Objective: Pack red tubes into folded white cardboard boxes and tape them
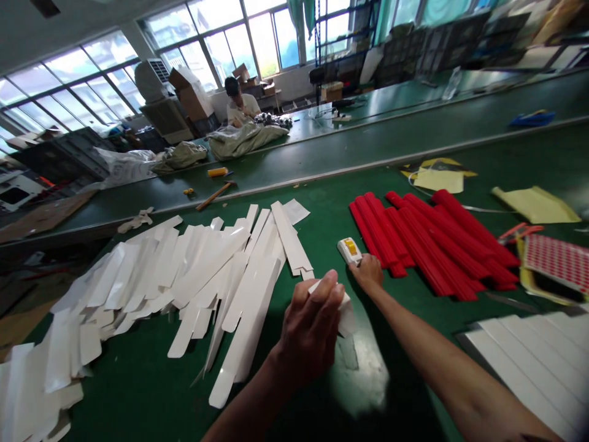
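My left hand (pixel 309 328) is closed around a white folded card piece (pixel 346 312) just above the green table (pixel 138 380). My right hand (pixel 368 271) reaches forward and grips a small white tool with a yellow top (pixel 349 250). To the left spreads a wide heap of flat white card strips (pixel 184 282). A pile of red folded sleeves (pixel 432 242) lies just right of my right hand.
Stacked white sheets (pixel 534 356) sit at the near right. A red-dotted sheet (pixel 556 261), yellow papers (pixel 536 205) and orange-handled scissors (pixel 518 232) lie at the right edge. A person (pixel 239 104) sits at the far bench beside sacks and cardboard boxes.
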`<state>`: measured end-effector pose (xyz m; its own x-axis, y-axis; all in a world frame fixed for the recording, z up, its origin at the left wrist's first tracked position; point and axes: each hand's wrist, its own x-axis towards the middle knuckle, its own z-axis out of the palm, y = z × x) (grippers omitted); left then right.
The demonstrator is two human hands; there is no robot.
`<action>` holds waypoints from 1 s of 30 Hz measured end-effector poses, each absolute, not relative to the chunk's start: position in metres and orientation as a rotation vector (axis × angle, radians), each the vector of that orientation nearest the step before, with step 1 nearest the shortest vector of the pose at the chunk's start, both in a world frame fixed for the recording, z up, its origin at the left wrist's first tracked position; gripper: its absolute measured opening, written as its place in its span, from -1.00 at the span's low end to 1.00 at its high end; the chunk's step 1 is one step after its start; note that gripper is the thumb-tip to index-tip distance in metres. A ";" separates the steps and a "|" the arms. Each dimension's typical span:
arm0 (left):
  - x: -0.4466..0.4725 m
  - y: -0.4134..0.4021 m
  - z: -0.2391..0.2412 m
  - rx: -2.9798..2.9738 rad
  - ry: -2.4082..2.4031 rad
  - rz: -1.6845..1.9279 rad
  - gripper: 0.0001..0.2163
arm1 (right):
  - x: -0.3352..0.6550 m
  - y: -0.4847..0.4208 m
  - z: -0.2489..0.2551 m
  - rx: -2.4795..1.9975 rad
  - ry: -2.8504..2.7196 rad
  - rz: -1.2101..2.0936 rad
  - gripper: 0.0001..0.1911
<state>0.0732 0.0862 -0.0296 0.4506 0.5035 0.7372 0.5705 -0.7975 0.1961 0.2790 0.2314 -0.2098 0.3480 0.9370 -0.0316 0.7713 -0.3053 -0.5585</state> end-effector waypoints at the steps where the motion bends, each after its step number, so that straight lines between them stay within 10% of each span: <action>1: 0.075 0.088 -0.030 -2.600 -0.963 -1.292 -0.57 | 0.287 0.231 -0.209 -2.168 -1.489 0.493 -0.56; 30: 0.091 0.115 -0.042 -2.528 -0.735 -1.512 -0.54 | 0.293 0.228 -0.207 -1.633 -0.464 1.266 -0.76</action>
<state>0.0910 0.1147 -0.0417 0.3884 0.3495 0.8526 0.4541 -0.8777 0.1530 0.2933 0.2282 -0.2068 0.3837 0.7673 -0.5137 -0.2534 -0.4474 -0.8576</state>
